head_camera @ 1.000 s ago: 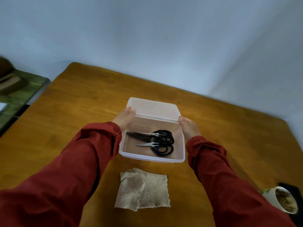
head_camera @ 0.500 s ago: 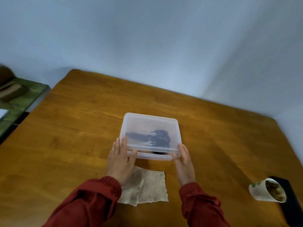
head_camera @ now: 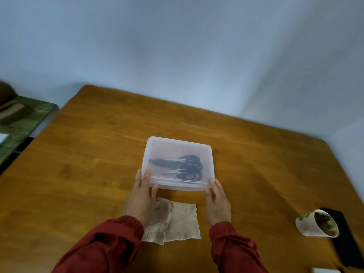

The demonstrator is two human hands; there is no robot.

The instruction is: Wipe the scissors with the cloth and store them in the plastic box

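A translucent plastic box (head_camera: pixel 178 146) sits on the wooden table (head_camera: pixel 94 154) with its lid down. Two black-handled scissors (head_camera: pixel 183 168) show dimly through the lid, blades pointing left. My left hand (head_camera: pixel 142 196) lies at the box's near left corner, straight fingers on the lid edge and thumb against the front wall. My right hand (head_camera: pixel 216 200) lies at the near right corner in the same way, fingers straight. A beige cloth (head_camera: pixel 177 221) lies flat on the table just in front of the box, partly under my left wrist.
A white cup (head_camera: pixel 313 225) with dark contents lies tipped at the right edge, against a black flat object (head_camera: pixel 342 241). A green-covered surface (head_camera: pixel 21 123) stands beyond the table's left edge. A wall runs behind the table.
The lid, held upright at the back of the open box a second ago, has come down over the scissors. Both hands moved from the box's far corners to its near corners.
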